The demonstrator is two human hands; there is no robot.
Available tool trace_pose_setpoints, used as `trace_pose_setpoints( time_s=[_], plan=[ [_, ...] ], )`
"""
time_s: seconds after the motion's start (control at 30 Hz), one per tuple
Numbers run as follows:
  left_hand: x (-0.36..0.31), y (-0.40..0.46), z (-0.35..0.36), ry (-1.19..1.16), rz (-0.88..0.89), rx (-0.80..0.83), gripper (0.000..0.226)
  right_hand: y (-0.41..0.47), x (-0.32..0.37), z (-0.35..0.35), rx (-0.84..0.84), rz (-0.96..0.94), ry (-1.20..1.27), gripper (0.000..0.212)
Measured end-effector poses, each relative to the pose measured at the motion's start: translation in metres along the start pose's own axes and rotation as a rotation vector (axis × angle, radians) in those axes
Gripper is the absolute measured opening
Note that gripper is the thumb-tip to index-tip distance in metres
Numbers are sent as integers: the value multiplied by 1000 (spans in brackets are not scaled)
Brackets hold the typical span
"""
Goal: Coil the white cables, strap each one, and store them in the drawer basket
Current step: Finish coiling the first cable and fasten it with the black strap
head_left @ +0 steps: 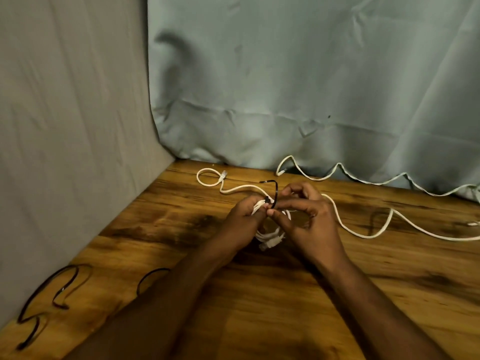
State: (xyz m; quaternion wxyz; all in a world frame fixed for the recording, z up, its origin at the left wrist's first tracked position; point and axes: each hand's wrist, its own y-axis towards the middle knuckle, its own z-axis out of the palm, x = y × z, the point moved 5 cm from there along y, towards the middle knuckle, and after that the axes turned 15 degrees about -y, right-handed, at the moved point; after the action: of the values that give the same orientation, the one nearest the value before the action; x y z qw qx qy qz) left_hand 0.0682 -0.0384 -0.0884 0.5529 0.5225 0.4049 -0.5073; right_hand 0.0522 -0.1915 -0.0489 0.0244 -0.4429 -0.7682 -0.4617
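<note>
A coiled white cable [270,236] is gripped in the left hand [245,219] just above the wooden worktop [259,294], while a black strap [272,190] looped round it is pinched by the right hand [304,216]. Two loose white cables [363,233] are seen beyond, spare black straps [52,289] at the left edge

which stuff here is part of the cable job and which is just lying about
Job: coiled white cable in left hand; black strap pinched by right hand; loose white cables; spare black straps.
Lying about: grey-green cloth backdrop; wooden table.
</note>
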Motion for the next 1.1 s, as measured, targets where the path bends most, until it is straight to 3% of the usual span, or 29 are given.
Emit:
trace_pose_setpoints(
  time_s=[0.27,0.43,0.53,0.67,0.77,0.9,1.0,1.1],
  plan=[
    [2,2,3,-323,-134,85,26,-1,-5,3,96,-35,-53,19],
    [3,1,3,-326,-151,119,22,-2,-7,5,170,-60,-182,8],
    [4,1,0,-298,-135,109,23,-2,-5,5,186,-86,-242,20],
    [3,0,0,-196,-68,69,23,-4,-5,8,232,-100,-215,19],
    [-1,-2,0,-136,-19,33,22,-7,-6,10,253,33,128,16],
    [-11,-4,3,160,177,24,20,-5,-20,13,81,404,599,25],
    [-16,-7,10,346,331,77,21,-5,-28,21,136,598,655,32],
    [-18,-12,15,359,441,129,19,-7,-28,20,173,690,654,42]
  ],
)
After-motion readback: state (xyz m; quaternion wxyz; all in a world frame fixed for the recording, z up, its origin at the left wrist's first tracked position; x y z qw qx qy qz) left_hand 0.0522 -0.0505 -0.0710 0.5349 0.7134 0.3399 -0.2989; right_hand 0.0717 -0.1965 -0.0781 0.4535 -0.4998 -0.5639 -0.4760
